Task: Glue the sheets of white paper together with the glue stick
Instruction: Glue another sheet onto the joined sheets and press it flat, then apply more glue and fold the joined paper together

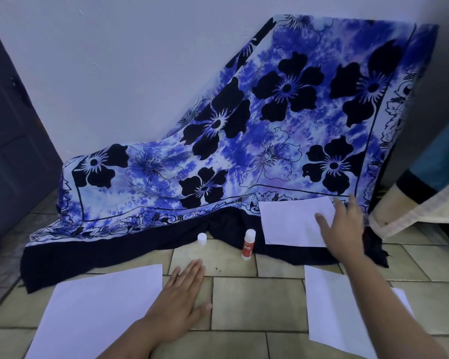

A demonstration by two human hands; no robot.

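Note:
A red and white glue stick [248, 244] stands upright on the tiled floor, uncapped, with its white cap [202, 239] standing to its left. One large white sheet [99, 309] lies at the near left, and my left hand [182, 299] rests flat beside its right edge, fingers apart. A second white sheet [327, 304] lies at the near right under my right forearm. A smaller white sheet [290, 221] lies on the dark cloth edge farther back, with my right hand [342, 224] spread flat on its right part.
A blue floral cloth [270, 130] drapes over something against the white wall, its dark hem spilling onto the tiled floor [257, 301]. A dark door [8, 141] stands at the left. A cream-edged mattress or cushion [425, 203] sits at the right.

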